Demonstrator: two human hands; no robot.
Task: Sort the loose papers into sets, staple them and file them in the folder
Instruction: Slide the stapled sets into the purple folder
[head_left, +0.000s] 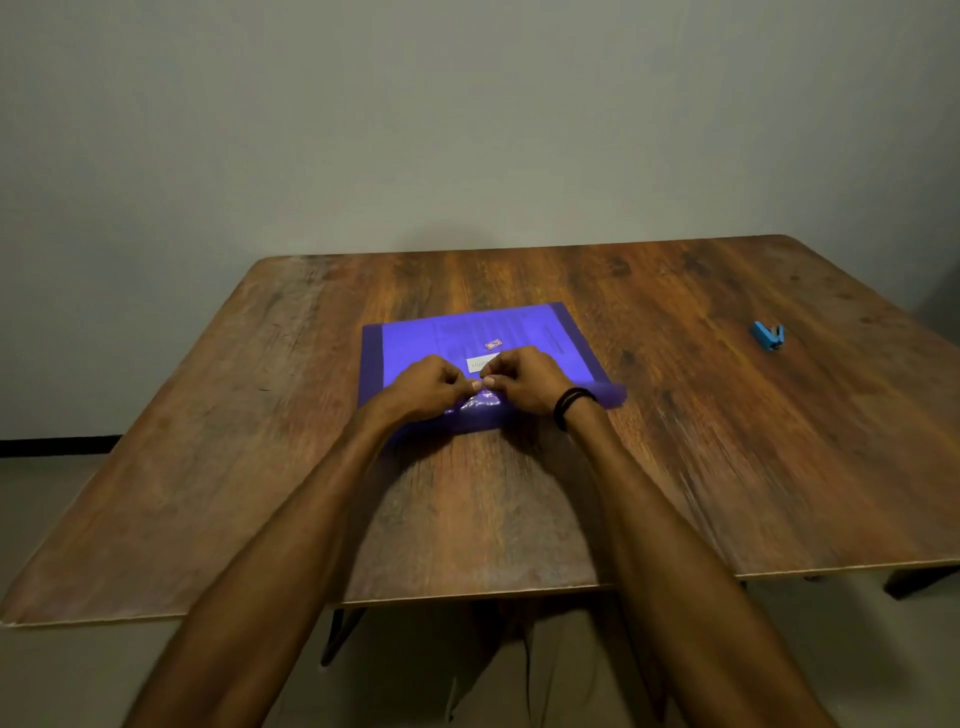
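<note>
Purple folder (467, 332) lies on a wooden table (260, 415). The left hand (426, 382) and right hand (524, 376), fingertips together, pinch its near flap. A blue stapler (768, 336) sits well apart.

Folder (457, 335) label (479, 364) text illegible.

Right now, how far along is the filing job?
Nearly done: no loose sheets on the brown wooden table; printed pages show through the translucent purple plastic folder; the blue stapler lies aside. Left hand and right hand pinch the folder's near flap. Left: fastening it, probably.
</note>
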